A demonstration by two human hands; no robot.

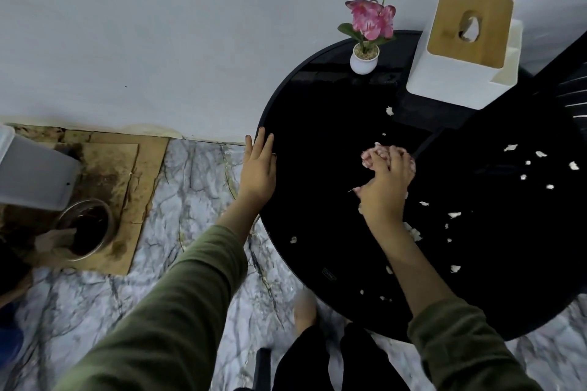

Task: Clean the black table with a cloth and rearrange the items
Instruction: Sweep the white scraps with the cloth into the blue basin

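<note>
A round black table (pixel 317 143) fills the right half of the head view. My right hand (pixel 386 187) grips a bunched pink cloth (pixel 370 155) and presses it onto the tabletop near its middle. My left hand (pixel 259 165) rests with straight fingers on the table's left rim. Several white paper scraps (pixel 454 214) lie scattered over the right and near parts of the top. A small white pot with a pink flower (pixel 364 57) stands at the far edge. A white tissue box with a wooden lid (pixel 467 51) stands to its right.
A white wall runs behind the table. The floor is grey marble (pixel 190 200). On stained cardboard (pixel 127 174) at the left sit a glass bowl with dark contents (pixel 85 228) and a white bin (pixel 31 171). My feet stand at the table's near edge.
</note>
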